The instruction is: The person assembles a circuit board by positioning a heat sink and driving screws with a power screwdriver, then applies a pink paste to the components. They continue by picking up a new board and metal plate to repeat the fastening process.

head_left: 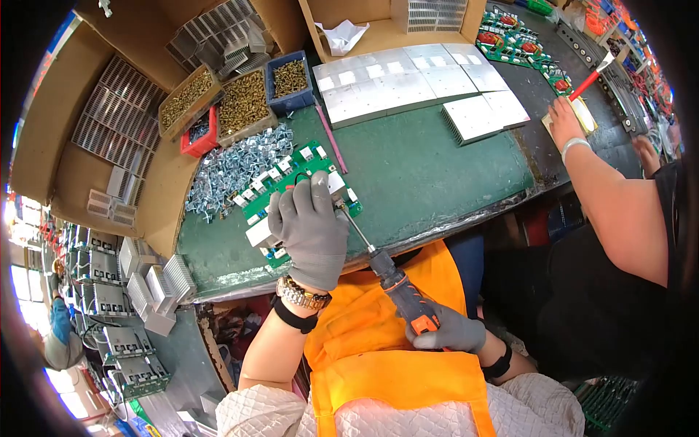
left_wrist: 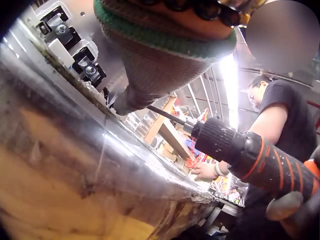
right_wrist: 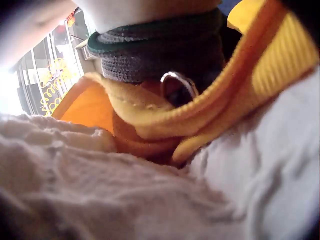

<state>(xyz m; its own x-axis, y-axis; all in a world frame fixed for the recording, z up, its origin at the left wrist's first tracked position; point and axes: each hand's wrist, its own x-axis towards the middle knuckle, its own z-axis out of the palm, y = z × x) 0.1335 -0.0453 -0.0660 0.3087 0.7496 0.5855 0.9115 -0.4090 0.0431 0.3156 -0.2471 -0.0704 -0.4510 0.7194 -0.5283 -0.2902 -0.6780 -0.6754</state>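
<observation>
A green circuit board (head_left: 306,154) with white parts lies at an angle on the green bench. My left hand (head_left: 309,233), in a grey glove, rests across the board, its fingertips partly hidden beneath it. Beside it, the bit of a power screwdriver (head_left: 408,297) reaches the board's right side. My gloved right hand (head_left: 455,331) grips the tool's rear end. In the left wrist view, the screwdriver (left_wrist: 227,145) points its bit at the left hand (left_wrist: 155,75); the tip is hidden. The right wrist view shows a glove cuff (right_wrist: 160,47) against orange cloth, with its fingers hidden.
Loose metal fasteners (head_left: 237,171) lie left of the board, below bins of brass-coloured screws (head_left: 244,102). Silver heatsink blocks (head_left: 393,84) line the back; a pink strip (head_left: 331,138) is near the board. Another person's arm (head_left: 604,193) reaches over the bench at right.
</observation>
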